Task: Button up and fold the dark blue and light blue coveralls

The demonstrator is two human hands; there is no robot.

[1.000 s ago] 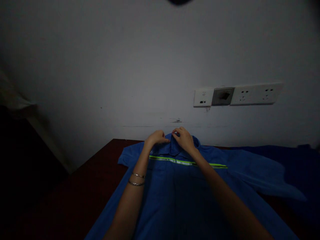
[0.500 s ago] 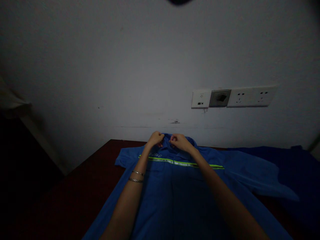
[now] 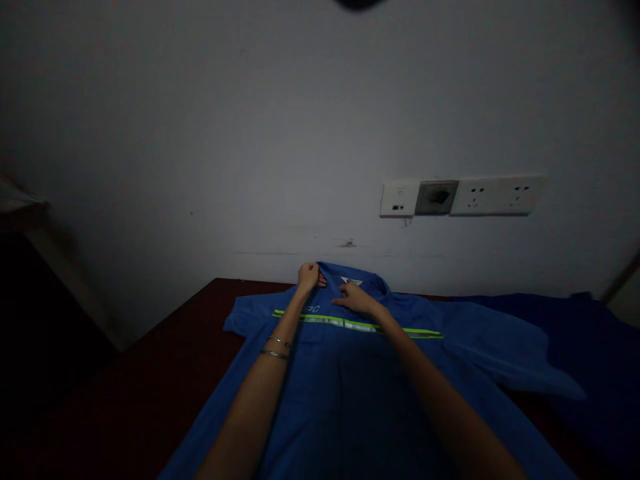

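A blue short-sleeved work shirt (image 3: 320,373) lies front up, its collar towards the wall. A yellow-green and silver reflective stripe crosses its chest. At the left side of the collar (image 3: 357,272), my left hand (image 3: 310,275) is closed with the collar edge pinched in its fingers. My right hand (image 3: 356,298) rests over the neck opening, fingers apart and touching the cloth just below a white triangular label (image 3: 351,281). Two bracelets circle my left wrist. Part of the printed chest lettering is hidden by my left forearm.
Under the shirt is a dark red table (image 3: 190,333), its far edge against a pale wall (image 3: 250,133). Darker blue cloth (image 3: 590,360) lies at the right, partly beneath the sleeve. A row of sockets and switches (image 3: 463,197) is on the wall. A dark shape stands at far left.
The collar has been spread wider, and the white label now shows. My right hand has come off the collar edge and moved slightly down, its fingers opened. My left hand keeps its pinch.
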